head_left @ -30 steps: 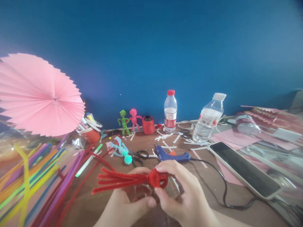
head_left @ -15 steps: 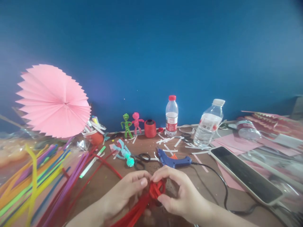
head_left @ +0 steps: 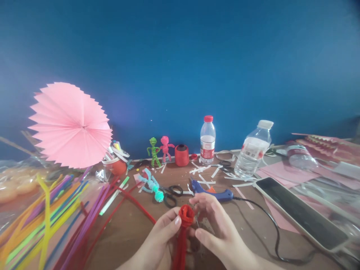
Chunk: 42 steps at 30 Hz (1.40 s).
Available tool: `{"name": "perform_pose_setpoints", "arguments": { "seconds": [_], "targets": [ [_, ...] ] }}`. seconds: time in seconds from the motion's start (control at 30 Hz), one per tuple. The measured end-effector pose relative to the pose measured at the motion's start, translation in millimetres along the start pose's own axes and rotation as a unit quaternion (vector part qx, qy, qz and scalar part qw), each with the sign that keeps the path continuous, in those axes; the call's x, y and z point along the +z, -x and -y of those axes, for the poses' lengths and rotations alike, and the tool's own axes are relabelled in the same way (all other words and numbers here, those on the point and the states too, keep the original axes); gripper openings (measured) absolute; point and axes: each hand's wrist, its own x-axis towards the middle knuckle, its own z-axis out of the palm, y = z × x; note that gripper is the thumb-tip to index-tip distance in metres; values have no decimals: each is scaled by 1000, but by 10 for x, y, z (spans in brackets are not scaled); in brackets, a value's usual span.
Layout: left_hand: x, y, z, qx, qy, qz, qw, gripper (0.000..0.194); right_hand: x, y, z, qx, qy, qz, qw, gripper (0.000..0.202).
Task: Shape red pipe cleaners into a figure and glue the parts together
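Note:
A bundle of red pipe cleaners point(head_left: 186, 216), its top curled into a rounded ring or cup with a hollow centre, stands upright in front of me. My left hand point(head_left: 160, 238) grips it just below the curled head, thumb against its side. The long red ends hang down past the lower edge of the picture. On the other side, my right hand point(head_left: 221, 230) is beside the head with thumb and fingers apart; a thin, pale strand runs near its fingertips. Beyond the hands lie a blue glue gun point(head_left: 213, 193) and black-handled scissors point(head_left: 173, 195).
Coloured pipe cleaners point(head_left: 42, 221) spread over the left, below a pink paper fan point(head_left: 70, 125). Behind stand green point(head_left: 153, 152) and pink point(head_left: 165, 148) figures, a red spool point(head_left: 181, 155) and two bottles point(head_left: 207, 144). A turquoise figure point(head_left: 153, 185) lies nearer. A phone point(head_left: 300, 213) lies right.
My right fingers have come off the red curled head and spread apart. The bundle has turned more upright in my left hand, showing its hollow top. The whole view has shifted slightly.

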Motion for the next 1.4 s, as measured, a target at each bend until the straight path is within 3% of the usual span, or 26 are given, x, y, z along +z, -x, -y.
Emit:
{"name": "perform_pose_setpoints", "arguments": {
  "seconds": [0.2,0.3,0.43,0.53,0.6,0.7,0.77,0.87,0.97,1.03,1.4],
  "targets": [
    [-148,-130,83,56,14,24,998,31,82,-4,-122,118,-12,-40,992,16],
    [-155,-135,69,81,-17,4,997,38,113,-2,-162,175,45,-9,984,14],
    [-167,-125,86,115,-70,-26,991,35,145,23,-192,181,61,37,981,11],
    [-179,-133,97,152,-120,-49,980,32,182,30,-191,234,25,45,971,18],
    [-180,-143,84,163,-142,-49,975,31,202,21,-176,270,15,42,962,19],
    [-173,-141,19,198,-164,-30,966,37,202,-1,-147,268,10,34,963,13],
    [-168,-117,-56,239,-193,-33,951,39,184,-10,-133,269,5,26,963,12],
    [-158,-49,-183,279,-306,-70,908,4,152,-10,-126,280,2,18,960,13],
    [-152,15,-266,314,-412,-80,852,11,140,-1,-119,267,24,13,963,13],
    [-153,38,-283,322,-449,-76,830,10,145,3,-109,259,39,13,965,13],
    [-118,59,-376,301,-574,-53,759,12,126,8,-42,202,124,15,971,12]
  ]
}}
